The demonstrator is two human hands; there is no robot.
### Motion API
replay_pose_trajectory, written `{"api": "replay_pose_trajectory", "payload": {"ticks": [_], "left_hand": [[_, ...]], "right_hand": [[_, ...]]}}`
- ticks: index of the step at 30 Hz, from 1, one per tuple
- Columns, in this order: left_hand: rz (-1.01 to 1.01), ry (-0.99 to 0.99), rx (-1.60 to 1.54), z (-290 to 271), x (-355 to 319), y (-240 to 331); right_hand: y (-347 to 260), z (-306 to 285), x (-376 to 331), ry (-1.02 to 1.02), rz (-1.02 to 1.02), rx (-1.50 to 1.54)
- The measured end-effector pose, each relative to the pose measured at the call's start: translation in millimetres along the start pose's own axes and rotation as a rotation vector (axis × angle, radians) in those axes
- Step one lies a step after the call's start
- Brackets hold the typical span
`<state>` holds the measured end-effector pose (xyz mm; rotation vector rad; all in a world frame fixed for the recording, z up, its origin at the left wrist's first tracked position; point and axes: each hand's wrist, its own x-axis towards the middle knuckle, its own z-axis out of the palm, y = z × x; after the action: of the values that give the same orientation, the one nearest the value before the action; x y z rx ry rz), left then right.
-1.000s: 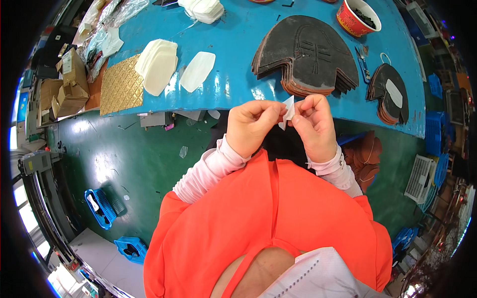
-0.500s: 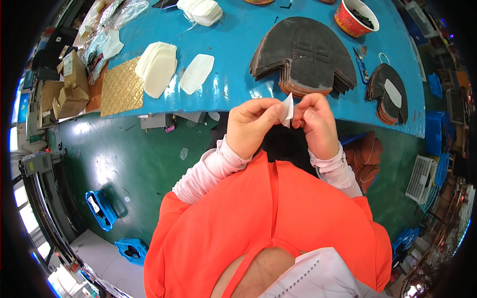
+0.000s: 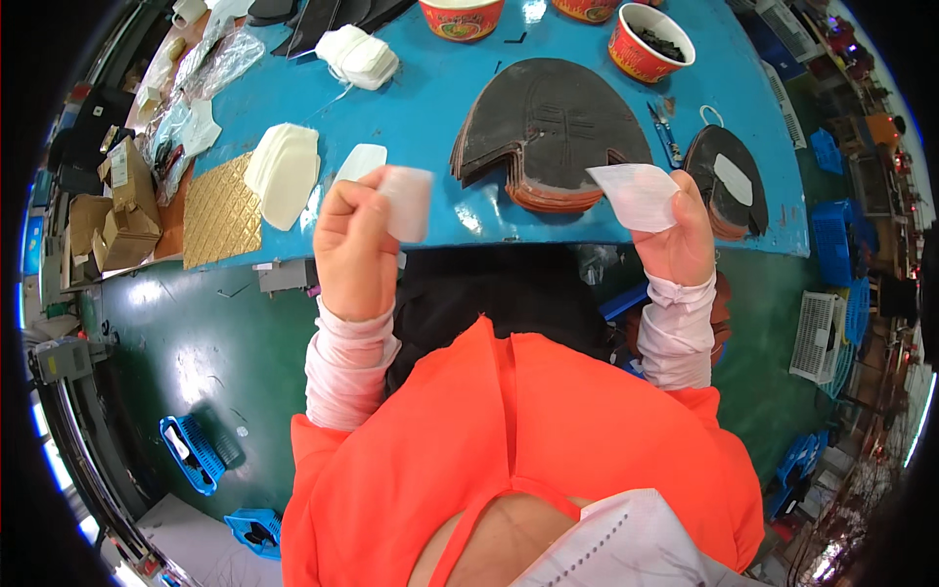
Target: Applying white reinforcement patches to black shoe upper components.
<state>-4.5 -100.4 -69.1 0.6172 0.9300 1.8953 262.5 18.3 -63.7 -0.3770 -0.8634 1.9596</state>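
- By the left hand (image 3: 354,249), raised in front of the table edge, a white piece (image 3: 411,205) is pinched between thumb and fingers; it is held nearly upright.
- By the right hand (image 3: 682,238), well apart from the left, another white piece (image 3: 634,192) is gripped at its right side, with a pointed corner turned to the left.
- Just beyond the left hand, a white sheet (image 3: 363,158) is laid on the blue table (image 3: 421,112), partly hidden by the fingers.
- Farther left, a stack of cream pieces (image 3: 285,176) is seen overlapping a gold quilted board (image 3: 220,217).
- Between and beyond the hands, a large stack of dark, notched pieces (image 3: 558,122) is set; its lower right part is covered from view by the right-hand piece.
- Beside the right hand, a smaller dark stack (image 3: 702,157) is topped by a white patch (image 3: 733,180).
- Between the two dark stacks, a blue-handled tool (image 3: 666,137) is placed.
- Toward the far side, a white bundle (image 3: 358,57) and a red bowl (image 3: 648,61) filled with black bits are seen.
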Motion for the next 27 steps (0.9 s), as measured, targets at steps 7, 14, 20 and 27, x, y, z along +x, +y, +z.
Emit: {"api": "replay_pose_trajectory", "payload": {"ticks": [7,14,20,27], "left_hand": [[-0.372,-0.557,0.073,52,-11,-23],[-0.34,-0.611,-0.014,63,-5,-25],[-0.409,-0.517,0.28,61,-5,-33],[-0.173,-0.434,0.417,49,-12,-35]], "right_hand": [[3,73,8,-0.186,-0.769,-1.532],[9,56,7,-0.152,-0.518,-1.033],[-16,40,28,0.131,-0.043,-0.992],[29,31,-5,0.108,-0.055,-0.841]]}}
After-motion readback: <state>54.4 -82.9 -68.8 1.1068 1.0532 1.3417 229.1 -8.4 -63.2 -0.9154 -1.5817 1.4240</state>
